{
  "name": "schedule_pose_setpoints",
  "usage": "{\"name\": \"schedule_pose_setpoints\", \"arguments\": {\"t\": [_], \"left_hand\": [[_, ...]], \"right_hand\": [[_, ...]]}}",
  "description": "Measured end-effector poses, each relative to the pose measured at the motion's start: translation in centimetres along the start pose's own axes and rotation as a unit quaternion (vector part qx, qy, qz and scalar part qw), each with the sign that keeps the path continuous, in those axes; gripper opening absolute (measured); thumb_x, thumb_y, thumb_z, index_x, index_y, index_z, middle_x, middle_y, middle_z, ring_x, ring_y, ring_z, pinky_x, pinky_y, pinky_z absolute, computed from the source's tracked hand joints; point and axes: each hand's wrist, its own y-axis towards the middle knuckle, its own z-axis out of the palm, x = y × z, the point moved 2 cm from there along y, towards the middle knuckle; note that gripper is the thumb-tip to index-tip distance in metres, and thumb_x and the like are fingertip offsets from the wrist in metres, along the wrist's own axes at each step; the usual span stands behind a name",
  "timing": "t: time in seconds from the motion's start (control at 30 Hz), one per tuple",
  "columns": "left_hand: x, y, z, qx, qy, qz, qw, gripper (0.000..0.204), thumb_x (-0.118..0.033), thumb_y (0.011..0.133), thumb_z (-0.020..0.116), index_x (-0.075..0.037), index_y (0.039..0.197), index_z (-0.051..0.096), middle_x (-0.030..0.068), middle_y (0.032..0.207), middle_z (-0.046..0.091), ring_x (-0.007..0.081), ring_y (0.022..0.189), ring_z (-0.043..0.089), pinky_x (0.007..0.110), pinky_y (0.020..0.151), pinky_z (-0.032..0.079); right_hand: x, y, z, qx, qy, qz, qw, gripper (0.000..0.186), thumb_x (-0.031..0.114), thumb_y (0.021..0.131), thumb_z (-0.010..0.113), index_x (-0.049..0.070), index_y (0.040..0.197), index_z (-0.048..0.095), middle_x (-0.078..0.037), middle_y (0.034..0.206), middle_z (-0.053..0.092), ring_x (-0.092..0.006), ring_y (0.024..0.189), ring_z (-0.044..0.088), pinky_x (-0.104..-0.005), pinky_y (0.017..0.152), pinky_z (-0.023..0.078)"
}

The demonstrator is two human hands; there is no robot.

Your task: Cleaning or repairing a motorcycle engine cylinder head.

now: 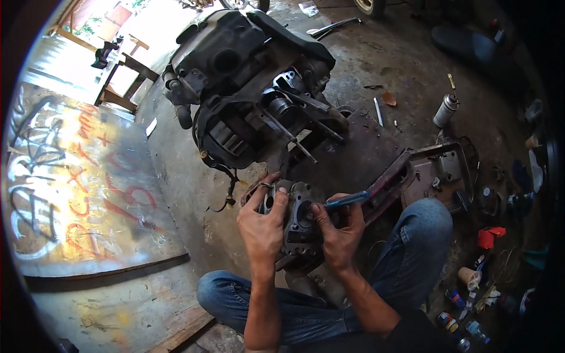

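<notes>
A dark metal engine part [302,232], which looks like a cylinder head with a round recess and bolt holes, is held above my lap. My left hand [262,226] grips its left side, thumb on top and fingers around the far edge. My right hand [342,232] is closed around a slim blue tool [350,200], its thumb tip at the round recess. The tool's working end is hidden by the fingers. Beyond my hands stands an engine [235,88] with its piston [282,107] exposed and long studs [301,146] sticking out toward me.
A spray can [445,110] stands on the dirty floor at the right. Nearer lies a reddish metal housing [435,176] with a long arm. A red item [490,237], a cup [469,277] and small bottles lie far right. A painted board [94,188] is at the left.
</notes>
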Motion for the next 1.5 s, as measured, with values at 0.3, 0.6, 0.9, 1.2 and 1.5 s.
{"name": "schedule_pose_setpoints", "arguments": {"t": [0.3, 0.6, 0.9, 1.2, 1.5], "left_hand": [[0.4, -0.2, -0.7, -0.016, 0.001, 0.038, 0.999, 0.037, -0.020, 0.107, 0.073, 0.000, 0.139, 0.075, 0.0086, 0.109, 0.078, 0.0127, 0.100, 0.067, 0.028, 0.095, 0.053], [-0.9, 0.2, -0.1, 0.013, -0.028, -0.023, 0.999, 0.037, -0.016, 0.106, 0.073, 0.001, 0.138, 0.075, 0.0189, 0.121, 0.079, 0.0226, 0.113, 0.071, 0.035, 0.104, 0.053], [-0.3, 0.1, -0.9, 0.002, 0.003, -0.003, 1.000, 0.037, -0.018, 0.107, 0.073, -0.002, 0.141, 0.075, 0.0141, 0.117, 0.080, 0.0158, 0.109, 0.069, 0.032, 0.100, 0.053], [-0.6, 0.0, -0.5, 0.015, -0.060, -0.055, 0.997, 0.039, -0.020, 0.109, 0.072, 0.000, 0.143, 0.072, 0.0021, 0.104, 0.072, 0.0069, 0.091, 0.062, 0.024, 0.082, 0.052], [-1.2, -0.2, -0.5, 0.011, -0.038, -0.031, 0.999, 0.038, -0.021, 0.109, 0.072, 0.000, 0.141, 0.074, 0.0088, 0.110, 0.077, 0.0118, 0.098, 0.066, 0.029, 0.093, 0.054]], "right_hand": [[0.8, 0.7, 0.1, 0.074, -0.024, 0.002, 0.997, 0.025, 0.014, 0.099, 0.087, 0.001, 0.110, 0.068, -0.003, 0.090, 0.074, -0.0086, 0.084, 0.068, -0.0294, 0.077, 0.057], [0.6, 1.2, -0.9, 0.101, -0.052, 0.040, 0.993, 0.027, 0.014, 0.099, 0.087, -0.001, 0.112, 0.069, -0.008, 0.093, 0.080, -0.0107, 0.088, 0.074, -0.0313, 0.079, 0.059], [0.9, 1.3, -1.4, 0.143, -0.037, 0.043, 0.988, 0.024, 0.011, 0.099, 0.085, -0.001, 0.114, 0.071, -0.009, 0.093, 0.081, -0.0109, 0.092, 0.076, -0.0319, 0.082, 0.061], [-0.3, 0.6, -0.2, 0.097, 0.004, 0.013, 0.995, 0.025, 0.012, 0.098, 0.086, 0.000, 0.115, 0.072, -0.008, 0.094, 0.081, -0.0133, 0.094, 0.079, -0.0333, 0.080, 0.062], [0.1, 0.1, -1.4, -0.001, -0.046, 0.003, 0.999, 0.024, 0.013, 0.098, 0.088, 0.002, 0.109, 0.070, -0.004, 0.087, 0.075, -0.0094, 0.079, 0.067, -0.0296, 0.075, 0.056]]}}
